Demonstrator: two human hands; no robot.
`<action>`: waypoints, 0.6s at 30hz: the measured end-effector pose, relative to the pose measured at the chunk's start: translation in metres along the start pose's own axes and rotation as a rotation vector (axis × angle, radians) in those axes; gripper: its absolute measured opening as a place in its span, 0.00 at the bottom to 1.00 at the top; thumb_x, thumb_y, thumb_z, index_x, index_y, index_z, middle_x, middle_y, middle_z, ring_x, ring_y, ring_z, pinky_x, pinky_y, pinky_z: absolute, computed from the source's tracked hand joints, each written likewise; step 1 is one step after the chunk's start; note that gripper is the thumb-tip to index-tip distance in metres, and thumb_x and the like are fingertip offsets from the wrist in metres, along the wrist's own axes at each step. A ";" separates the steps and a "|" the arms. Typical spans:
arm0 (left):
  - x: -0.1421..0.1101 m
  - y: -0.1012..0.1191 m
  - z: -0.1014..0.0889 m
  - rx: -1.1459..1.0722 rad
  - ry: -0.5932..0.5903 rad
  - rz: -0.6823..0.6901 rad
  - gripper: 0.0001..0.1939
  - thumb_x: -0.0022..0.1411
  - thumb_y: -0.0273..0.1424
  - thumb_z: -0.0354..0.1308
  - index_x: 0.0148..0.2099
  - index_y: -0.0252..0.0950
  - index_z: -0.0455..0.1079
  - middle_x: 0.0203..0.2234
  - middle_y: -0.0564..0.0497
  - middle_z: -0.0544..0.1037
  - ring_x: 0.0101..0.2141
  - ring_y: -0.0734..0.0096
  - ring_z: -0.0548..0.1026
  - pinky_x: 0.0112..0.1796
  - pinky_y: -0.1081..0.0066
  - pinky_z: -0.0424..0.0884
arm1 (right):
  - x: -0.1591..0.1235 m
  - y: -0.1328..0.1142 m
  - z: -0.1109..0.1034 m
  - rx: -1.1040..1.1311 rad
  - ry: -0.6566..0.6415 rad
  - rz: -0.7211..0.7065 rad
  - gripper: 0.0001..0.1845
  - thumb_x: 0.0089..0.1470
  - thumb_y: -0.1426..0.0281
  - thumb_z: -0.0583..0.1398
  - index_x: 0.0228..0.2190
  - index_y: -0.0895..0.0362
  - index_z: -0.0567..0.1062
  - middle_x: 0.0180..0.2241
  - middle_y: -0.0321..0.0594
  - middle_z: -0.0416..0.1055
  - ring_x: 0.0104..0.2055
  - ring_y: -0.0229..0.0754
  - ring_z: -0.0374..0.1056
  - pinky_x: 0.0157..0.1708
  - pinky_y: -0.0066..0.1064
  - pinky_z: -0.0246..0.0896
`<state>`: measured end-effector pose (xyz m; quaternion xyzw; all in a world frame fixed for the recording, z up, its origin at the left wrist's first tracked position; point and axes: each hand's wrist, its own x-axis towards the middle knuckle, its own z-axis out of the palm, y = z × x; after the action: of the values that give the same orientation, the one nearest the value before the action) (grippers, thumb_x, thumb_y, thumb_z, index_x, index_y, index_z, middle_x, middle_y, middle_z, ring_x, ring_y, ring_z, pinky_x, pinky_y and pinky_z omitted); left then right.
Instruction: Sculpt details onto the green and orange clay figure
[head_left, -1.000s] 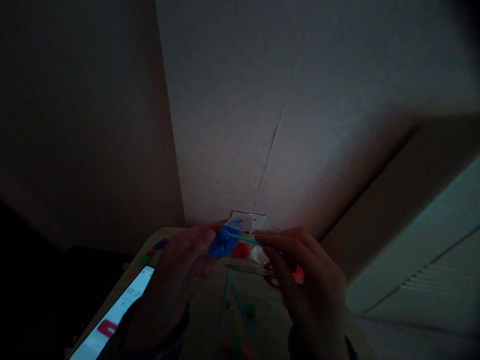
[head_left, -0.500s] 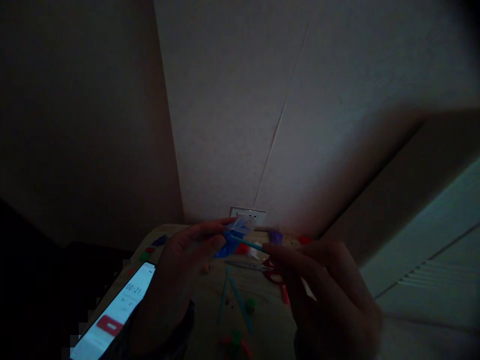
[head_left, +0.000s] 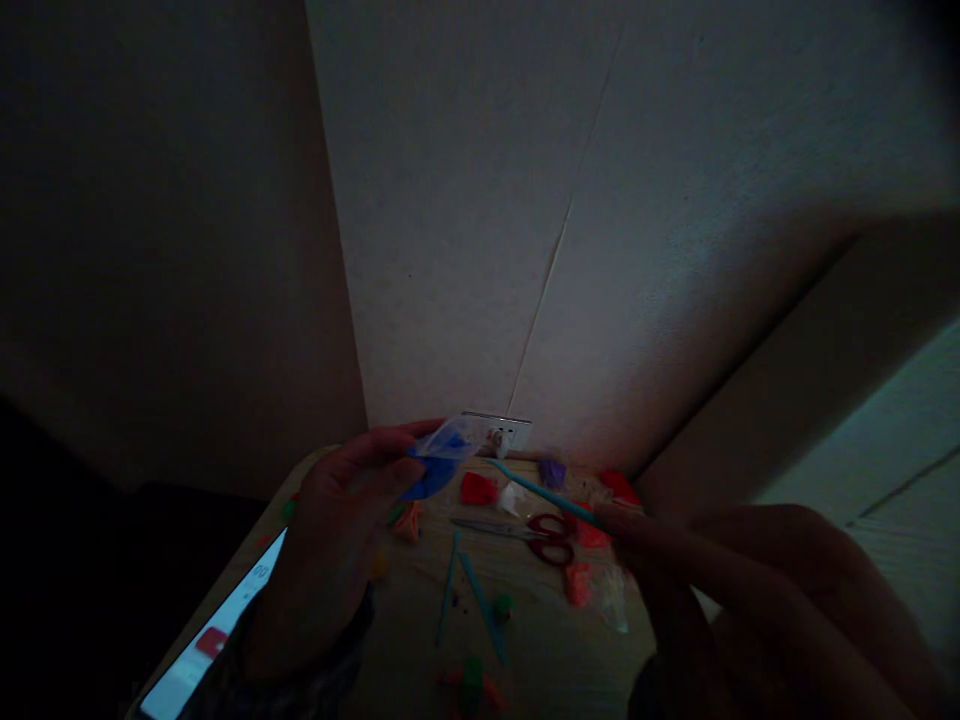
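My left hand (head_left: pixel 352 500) pinches a clear plastic bag with blue modelling clay (head_left: pixel 435 470) inside, held up above the far part of the table. In my right hand (head_left: pixel 720 570) is a thin turquoise modelling tool (head_left: pixel 547 495), gripped near one end, its tip pointing left and apart from the bag. Beneath the hands lie red-handled scissors (head_left: pixel 551 540) and two more turquoise tools (head_left: pixel 484 610), side by side. A small green lump (head_left: pixel 502 606) touches or nearly touches one of them. Dim light blurs the finer detail.
A lit phone (head_left: pixel 217 630) with a timer lies at the table's left. Red clay (head_left: pixel 478 489), a purple lump (head_left: pixel 552 473), orange clay (head_left: pixel 577 583) and a clear bag (head_left: pixel 611 598) are scattered about. An orange and green figure (head_left: pixel 471 685) sits at the front. A wall socket (head_left: pixel 499 432) is behind.
The tool's tip has come away from the blue clay bag as my right hand moved right and toward me. My left hand shifted slightly left with the bag.
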<state>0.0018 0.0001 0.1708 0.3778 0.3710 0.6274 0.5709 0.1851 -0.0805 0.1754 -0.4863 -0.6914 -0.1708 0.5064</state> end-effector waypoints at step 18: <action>0.012 -0.008 -0.024 0.047 -0.456 0.047 0.05 0.50 0.30 0.69 0.26 0.39 0.75 0.35 0.50 0.84 0.33 0.62 0.80 0.22 0.77 0.69 | 0.000 0.000 -0.001 0.006 -0.023 0.129 0.13 0.62 0.70 0.54 0.40 0.46 0.79 0.29 0.37 0.70 0.23 0.35 0.66 0.18 0.27 0.55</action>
<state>-0.0171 0.0122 0.1538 0.5316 0.2382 0.5299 0.6163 0.1858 -0.0810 0.1753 -0.5304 -0.6647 -0.1301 0.5098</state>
